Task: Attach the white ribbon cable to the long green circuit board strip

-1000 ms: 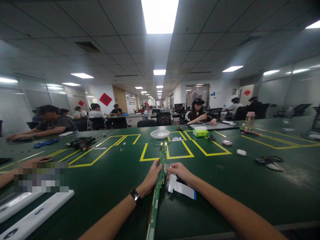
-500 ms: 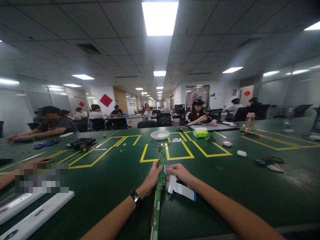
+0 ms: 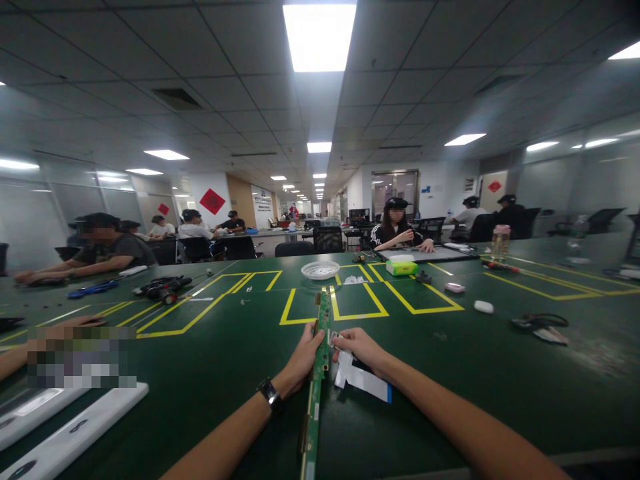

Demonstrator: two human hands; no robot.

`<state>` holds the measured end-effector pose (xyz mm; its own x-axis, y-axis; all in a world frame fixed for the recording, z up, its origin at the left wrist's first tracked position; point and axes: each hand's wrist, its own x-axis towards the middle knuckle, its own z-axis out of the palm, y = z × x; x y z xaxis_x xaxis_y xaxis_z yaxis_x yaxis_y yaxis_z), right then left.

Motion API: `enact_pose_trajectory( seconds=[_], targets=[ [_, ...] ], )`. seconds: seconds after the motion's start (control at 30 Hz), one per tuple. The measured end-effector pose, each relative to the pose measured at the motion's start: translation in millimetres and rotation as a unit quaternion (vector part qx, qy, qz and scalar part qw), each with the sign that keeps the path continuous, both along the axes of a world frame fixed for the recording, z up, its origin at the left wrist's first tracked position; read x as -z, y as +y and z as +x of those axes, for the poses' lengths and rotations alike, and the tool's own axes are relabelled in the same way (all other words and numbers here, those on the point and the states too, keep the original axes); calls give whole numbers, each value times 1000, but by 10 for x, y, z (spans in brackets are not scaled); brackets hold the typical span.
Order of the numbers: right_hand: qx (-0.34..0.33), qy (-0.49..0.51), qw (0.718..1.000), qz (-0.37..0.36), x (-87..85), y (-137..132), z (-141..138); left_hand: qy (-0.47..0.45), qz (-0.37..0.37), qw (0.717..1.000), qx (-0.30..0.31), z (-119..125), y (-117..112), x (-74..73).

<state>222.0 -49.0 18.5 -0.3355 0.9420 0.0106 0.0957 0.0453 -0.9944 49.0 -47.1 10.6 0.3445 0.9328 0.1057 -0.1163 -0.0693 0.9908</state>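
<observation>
A long narrow green circuit board (image 3: 318, 373) lies on edge along the dark green table, running away from me. My left hand (image 3: 303, 359), with a black watch on the wrist, is closed on the board's left side near its middle. My right hand (image 3: 359, 345) pinches the end of a white flat ribbon cable (image 3: 363, 377) where it meets the board's right side. The cable trails to the right and has a blue tip.
Yellow taped boxes (image 3: 350, 303) mark the table ahead, with a white mesh dish (image 3: 321, 269), a green tissue box (image 3: 401, 265) and small white items beyond. White panels (image 3: 70, 433) lie at the lower left. Black tools (image 3: 163, 287) rest left. Several people sit further back.
The board's far end has shifted slightly left and lower. Both hands keep their hold.
</observation>
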Motion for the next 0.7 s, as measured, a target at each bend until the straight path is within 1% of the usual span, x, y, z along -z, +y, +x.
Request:
enact_pose_trajectory(
  seconds=[0.2, 0.4, 0.57, 0.7],
  targets=[
    [10, -20, 999, 22, 11, 10, 3, -8, -5, 1000, 11, 13, -7, -10],
    [3, -12, 1000, 8, 25, 21, 10, 4, 7, 1000, 0, 2, -23, -19],
    [9, -15, 1000, 11, -14, -12, 5, 14, 9, 1000, 1, 6, -34, -21],
    [6, -10, 1000, 15, 11, 3, 8, 27, 16, 1000, 3, 1, -30, -14]
  ],
)
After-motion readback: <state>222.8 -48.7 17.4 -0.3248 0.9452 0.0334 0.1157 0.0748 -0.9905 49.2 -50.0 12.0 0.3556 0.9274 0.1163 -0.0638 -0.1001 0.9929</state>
